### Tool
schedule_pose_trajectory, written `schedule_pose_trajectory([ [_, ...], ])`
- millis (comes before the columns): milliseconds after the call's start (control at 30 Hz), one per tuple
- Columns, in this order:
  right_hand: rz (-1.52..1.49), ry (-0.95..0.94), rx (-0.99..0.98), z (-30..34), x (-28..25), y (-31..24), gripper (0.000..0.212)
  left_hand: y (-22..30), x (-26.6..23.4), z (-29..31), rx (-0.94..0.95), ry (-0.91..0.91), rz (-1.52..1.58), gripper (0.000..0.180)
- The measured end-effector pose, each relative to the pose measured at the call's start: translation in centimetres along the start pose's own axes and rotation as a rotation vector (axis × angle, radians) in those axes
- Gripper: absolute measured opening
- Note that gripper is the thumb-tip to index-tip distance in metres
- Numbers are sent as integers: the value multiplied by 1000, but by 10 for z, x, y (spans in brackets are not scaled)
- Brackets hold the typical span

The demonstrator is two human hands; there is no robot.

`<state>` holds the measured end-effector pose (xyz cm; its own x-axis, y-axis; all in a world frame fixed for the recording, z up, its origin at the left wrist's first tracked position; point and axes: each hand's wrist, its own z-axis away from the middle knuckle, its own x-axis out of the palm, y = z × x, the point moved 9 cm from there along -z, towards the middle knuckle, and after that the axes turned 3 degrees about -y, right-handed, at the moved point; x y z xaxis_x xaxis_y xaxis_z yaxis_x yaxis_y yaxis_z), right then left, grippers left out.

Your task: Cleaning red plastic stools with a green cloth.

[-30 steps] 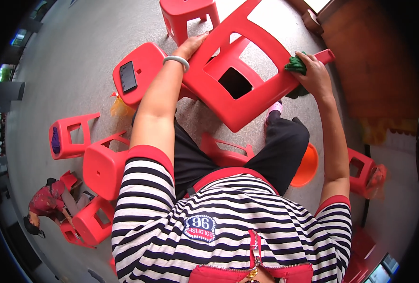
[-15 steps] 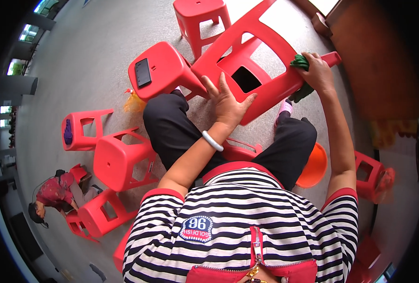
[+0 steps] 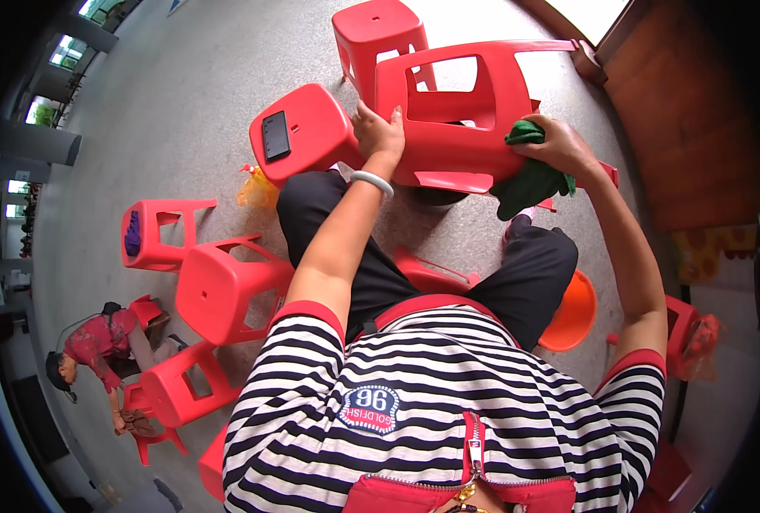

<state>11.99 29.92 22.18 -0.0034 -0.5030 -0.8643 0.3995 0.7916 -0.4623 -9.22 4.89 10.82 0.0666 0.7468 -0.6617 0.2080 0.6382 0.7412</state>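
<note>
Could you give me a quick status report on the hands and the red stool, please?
Left hand gripping red stool edge. Right hand pressing green cloth on its side. Nothing in the way.

Seven red plastic stools (image 3: 303,132) can be counted on the floor, along with one green cloth (image 3: 529,175), one black phone (image 3: 275,135), one orange basin (image 3: 570,312) and one white bracelet (image 3: 372,181).
</note>
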Motion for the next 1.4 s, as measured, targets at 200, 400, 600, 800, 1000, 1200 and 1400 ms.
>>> schedule_pose_trajectory([
  [200, -109, 0, 92, 0, -2, 17, 66, -19, 62, 116, -335, -78, 621, 88],
  [400, -198, -14, 84, -1, 7, 16, 65, 28, 132, 142, -813, -653, 1257, 59],
  [600, -356, -8, 109, -2, 14, 37, 60, 25, 154, 111, -712, -385, 1133, 48],
  [800, -508, 110, 174, 3, 25, 28, 55, 24, 147, 49, -486, -320, 1138, 84],
  [1000, -666, 45, 151, -17, 51, -33, 49, 33, 118, -6, -391, -610, 985, 118],
  [1200, -978, 14, 72, -49, 96, -77, 50, 7, 102, -38, -346, -856, 917, 83],
  [1400, -1511, -18, 86, -48, 129, -92, 35, 59, 67, 5, -353, -1072, 752, 85],
])
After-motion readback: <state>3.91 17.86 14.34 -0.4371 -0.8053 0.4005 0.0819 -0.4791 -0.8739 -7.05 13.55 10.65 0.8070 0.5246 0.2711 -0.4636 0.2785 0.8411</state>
